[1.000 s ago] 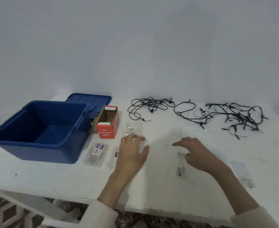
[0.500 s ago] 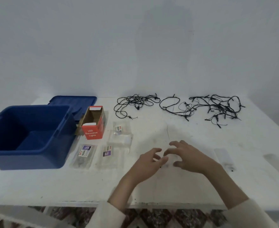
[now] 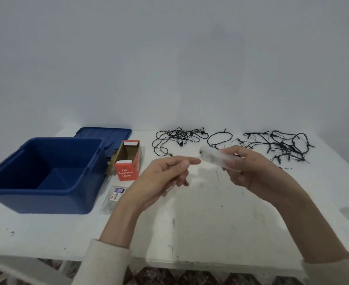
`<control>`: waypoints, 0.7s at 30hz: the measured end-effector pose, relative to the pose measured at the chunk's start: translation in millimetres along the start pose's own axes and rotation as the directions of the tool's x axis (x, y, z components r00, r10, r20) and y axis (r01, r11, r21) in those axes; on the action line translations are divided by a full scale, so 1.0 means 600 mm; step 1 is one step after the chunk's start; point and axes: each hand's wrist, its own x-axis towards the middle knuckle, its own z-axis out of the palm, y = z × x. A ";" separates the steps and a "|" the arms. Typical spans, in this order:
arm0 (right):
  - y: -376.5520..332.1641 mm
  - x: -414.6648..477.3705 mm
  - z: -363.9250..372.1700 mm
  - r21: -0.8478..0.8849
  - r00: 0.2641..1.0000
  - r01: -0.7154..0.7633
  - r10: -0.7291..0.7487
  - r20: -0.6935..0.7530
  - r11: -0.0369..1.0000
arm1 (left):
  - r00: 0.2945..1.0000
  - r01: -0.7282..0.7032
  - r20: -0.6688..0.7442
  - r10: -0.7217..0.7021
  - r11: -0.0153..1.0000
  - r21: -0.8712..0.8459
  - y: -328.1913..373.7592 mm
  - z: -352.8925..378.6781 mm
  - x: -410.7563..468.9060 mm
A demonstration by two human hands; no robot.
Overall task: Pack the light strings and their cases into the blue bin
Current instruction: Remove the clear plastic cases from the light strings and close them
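Right grip (image 3: 249,167) pinching clear plastic case (image 3: 214,158) above white desk (image 3: 210,223). Left grip (image 3: 165,173) loose, forefinger out toward case end, holding nothing. Far left, blue plastic bin (image 3: 46,200); at back, black light strings (image 3: 280,145).

Tangled light strings (image 3: 280,144), case (image 3: 215,159) (aloft), bin (image 3: 35,200) L

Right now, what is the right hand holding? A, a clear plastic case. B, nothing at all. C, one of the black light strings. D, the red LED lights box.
A: the right hand pinches a clear plastic case above the table, while the red box stands beside the blue bin and the black light strings lie at the far edge.
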 end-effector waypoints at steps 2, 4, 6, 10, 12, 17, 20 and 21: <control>-0.011 0.001 0.019 0.201 1.000 0.000 0.002 -0.011 0.980 | 0.992 -0.100 -0.069 0.107 0.990 0.096 0.014 0.009 0.006; -0.027 0.001 0.048 0.404 1.000 0.008 -0.003 -0.014 0.915 | 0.967 -0.173 -0.137 0.214 0.950 0.260 0.024 0.020 0.017; -0.043 0.000 0.083 0.587 0.998 0.046 -0.018 -0.053 0.808 | 0.944 -0.212 -0.156 0.292 0.895 0.393 0.028 0.032 0.027; -0.069 -0.003 0.135 0.694 0.975 0.224 -0.153 -0.163 0.685 | 0.954 -0.179 -0.102 0.281 0.812 0.556 0.030 0.053 0.038; -0.081 -0.001 0.150 0.527 0.930 0.361 -0.258 -0.260 0.769 | 0.970 -0.177 -0.076 0.232 0.882 0.437 0.044 0.061 0.036; -0.092 0.010 0.139 -0.635 0.459 0.609 -0.864 -0.207 0.475 | 0.974 -0.112 -0.024 0.226 0.568 0.815 0.102 0.062 0.010; -0.097 0.019 0.115 -0.908 0.460 0.417 -0.871 0.172 0.041 | 0.976 -0.036 0.017 0.219 0.085 0.996 0.143 0.060 -0.011; -0.101 0.018 0.110 -0.927 0.552 0.374 -0.807 0.211 0.014 | 0.969 -0.036 0.041 0.242 -0.025 0.999 0.157 0.060 -0.013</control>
